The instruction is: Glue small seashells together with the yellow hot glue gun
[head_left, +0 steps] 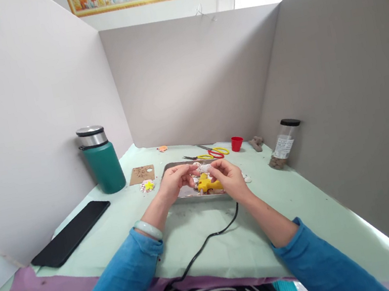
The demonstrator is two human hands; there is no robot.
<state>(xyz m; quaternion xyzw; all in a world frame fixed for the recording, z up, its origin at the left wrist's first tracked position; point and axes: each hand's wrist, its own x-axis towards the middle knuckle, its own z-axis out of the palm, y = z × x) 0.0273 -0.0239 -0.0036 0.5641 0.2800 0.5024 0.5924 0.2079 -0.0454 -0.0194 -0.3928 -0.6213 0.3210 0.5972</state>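
Note:
Both hands are over a shallow metal tray point(189, 199) at the middle of the table. My left hand point(177, 179) is at the tray's left side, its thumb and index finger nearly together; whether anything thin is between them is too small to tell. My right hand point(229, 177) pinches a small whitish piece point(205, 168) between thumb and fingers, close to my left fingertips. Below the fingers a yellow glue gun point(209, 183) lies in the tray, among small pale pieces. A black cord point(210, 236) runs from near the tray to the table's front edge.
A green bottle point(104, 166) and a black flat object point(72, 233) stand and lie left. A brown card point(141, 175) and a round piece with a yellow star point(148, 186) lie nearby. Behind are scissors point(214, 152) and a red cup point(237, 144); right, a clear jar point(284, 144). Panels surround the table.

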